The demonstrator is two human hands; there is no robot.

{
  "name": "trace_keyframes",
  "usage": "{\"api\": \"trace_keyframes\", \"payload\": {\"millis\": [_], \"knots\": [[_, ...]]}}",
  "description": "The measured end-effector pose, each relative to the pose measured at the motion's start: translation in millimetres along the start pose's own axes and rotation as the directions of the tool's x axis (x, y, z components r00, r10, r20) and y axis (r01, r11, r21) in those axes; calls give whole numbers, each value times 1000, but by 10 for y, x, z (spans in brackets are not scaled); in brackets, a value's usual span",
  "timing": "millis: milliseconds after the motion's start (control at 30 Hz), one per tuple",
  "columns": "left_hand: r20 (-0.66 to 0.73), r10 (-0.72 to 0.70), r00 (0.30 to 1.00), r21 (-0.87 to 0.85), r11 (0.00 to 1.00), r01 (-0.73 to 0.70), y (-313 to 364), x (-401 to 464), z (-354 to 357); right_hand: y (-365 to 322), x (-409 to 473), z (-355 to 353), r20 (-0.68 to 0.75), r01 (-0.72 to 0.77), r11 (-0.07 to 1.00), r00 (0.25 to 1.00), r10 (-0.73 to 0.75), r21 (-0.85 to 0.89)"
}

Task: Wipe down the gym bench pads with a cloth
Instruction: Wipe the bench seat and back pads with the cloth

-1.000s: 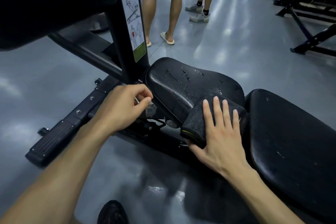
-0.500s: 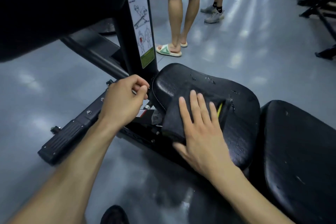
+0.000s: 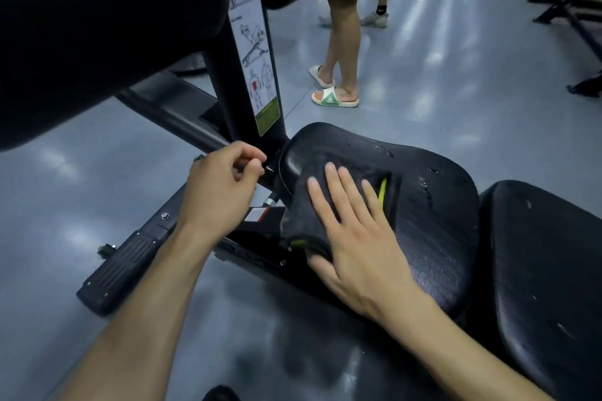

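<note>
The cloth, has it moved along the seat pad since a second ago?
Yes. The cloth slid from the seat pad's end beside the back pad toward the upright post.

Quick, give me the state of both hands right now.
Left hand: fingers curled, pinching something small by the bench frame; what it is cannot be told.
Right hand: open, straight fingers pressing the dark cloth onto the seat pad.

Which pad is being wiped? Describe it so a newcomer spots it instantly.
Start at the black upright post with the white exercise chart. The seat pad sits at its foot, with the right hand pressing a dark cloth flat on it. Unlike the long pad to its right, it carries water droplets.
</note>
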State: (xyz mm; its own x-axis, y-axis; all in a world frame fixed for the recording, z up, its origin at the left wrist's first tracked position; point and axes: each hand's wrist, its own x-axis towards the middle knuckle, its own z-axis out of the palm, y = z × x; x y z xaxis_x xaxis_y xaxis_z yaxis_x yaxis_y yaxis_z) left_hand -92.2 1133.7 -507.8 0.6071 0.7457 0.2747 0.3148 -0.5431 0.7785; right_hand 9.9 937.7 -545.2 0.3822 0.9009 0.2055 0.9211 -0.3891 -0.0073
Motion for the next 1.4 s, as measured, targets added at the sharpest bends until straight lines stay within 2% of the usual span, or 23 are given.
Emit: {"api": "trace_keyframes", "payload": {"millis": [67,133,333,400,500,600,733,833,967,1033,1167,1267,1400], "knots": [[37,18,999,18,1000,-18,-6,6,11,33,-353,92,-5,49,999,999,-49,-13],[44,12,999,12,1000,-13,-15,24,12,93,-218,92,10,52,999,999,-51,-11],[13,-30,999,-26,999,31,-36,34,-6,208,1297,-176,138,-191,969,976,171,154],[12,-27,1000,-12,1000,27,-50,63,14,159,1183,-129,104,-153,974,985,137,169],[24,-41,999,2,999,41,-81,132,41,-8,451,-40,-13,28,988,1000,-27,152],[-20,-76,997,8,997,76,-142,224,27,92,270,-24,-15,134,976,991,-133,174],[-71,-92,993,-27,996,91,-209,273,-58,314,1055,-205,27,-3,962,1000,-4,273],[-80,-87,993,-40,996,84,-257,293,-117,394,1703,-174,34,-52,964,998,45,261],[-61,-81,995,-30,996,79,-277,341,-186,468,2165,-148,212,-174,943,970,115,284],[-49,-73,996,-35,997,72,-250,356,-212,477,2178,-154,226,-147,954,970,88,260],[-18,-53,998,-12,999,53,-189,336,-303,383,2080,-160,102,-51,984,994,34,169],[-11,-53,999,16,998,54,-210,330,-425,141,1934,-153,39,105,987,993,-110,122],[-1,-54,999,33,998,54,-207,315,-499,-150,1719,-198,76,156,988,985,-157,17]]}}
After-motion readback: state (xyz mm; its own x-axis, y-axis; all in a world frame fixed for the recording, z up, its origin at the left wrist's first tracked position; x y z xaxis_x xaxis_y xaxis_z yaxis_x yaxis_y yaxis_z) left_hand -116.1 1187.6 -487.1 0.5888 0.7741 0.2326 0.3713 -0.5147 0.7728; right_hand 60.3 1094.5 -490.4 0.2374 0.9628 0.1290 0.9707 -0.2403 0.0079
